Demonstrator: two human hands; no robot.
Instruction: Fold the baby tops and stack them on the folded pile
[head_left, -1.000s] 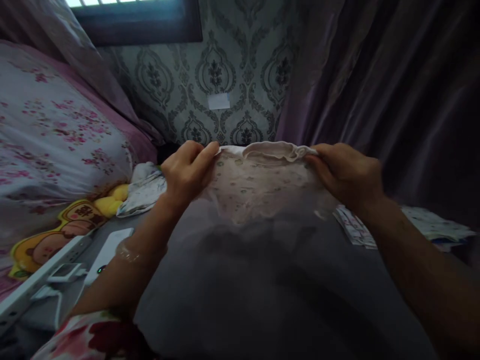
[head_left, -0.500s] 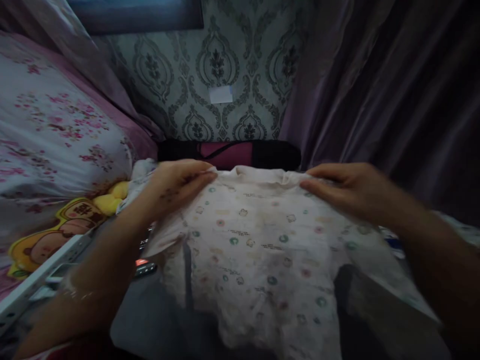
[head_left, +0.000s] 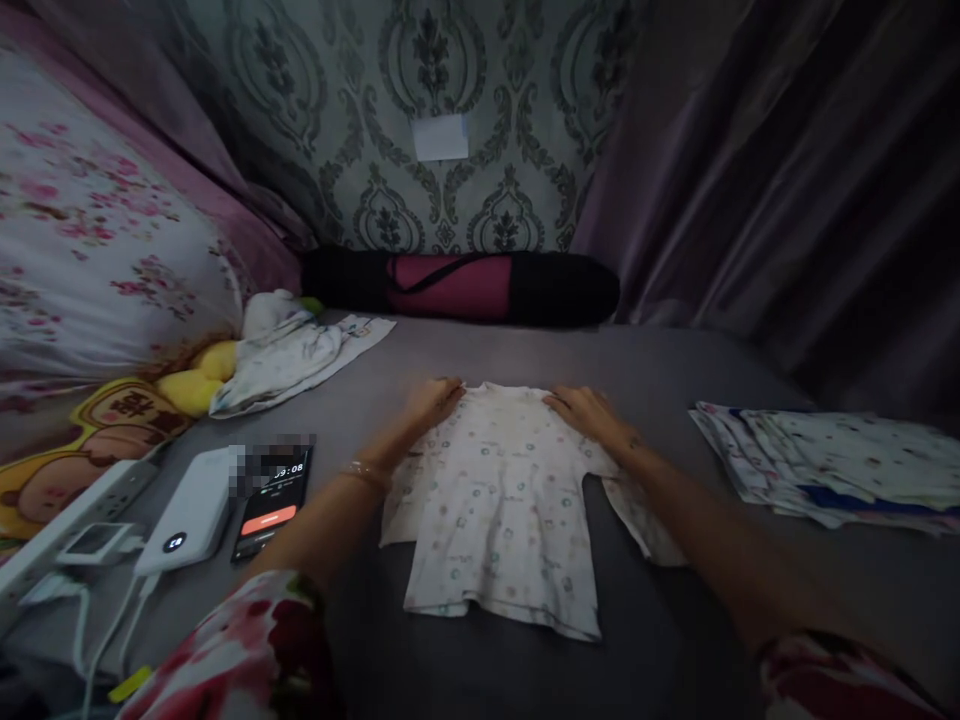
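A small white long-sleeved baby shirt (head_left: 502, 500), printed with little green, pink and tan figures, lies spread on the grey bed sheet (head_left: 495, 350), collar away from me. Its hem is slightly wavy. At the shirt's left shoulder, my left hand (head_left: 436, 402) is closed on the cloth, slightly blurred. My right hand (head_left: 589, 412) grips the opposite shoulder, fingers pressed together at the seam. Both sleeves angle down and outward, partly covered by my forearms.
Folded clothes (head_left: 847, 465) are stacked at right. A phone (head_left: 274, 495), white power bank (head_left: 187, 510) and power strip (head_left: 82, 530) with cables lie left. Behind them are a crumpled printed garment (head_left: 292, 360) and yellow plush toy (head_left: 199, 380). A black-and-maroon rolled bag (head_left: 457, 285) lies along the wall.
The shirt has gone from being held up close to me to lying flat on the bed. Both hands have moved down and away with it, still at its shoulders.
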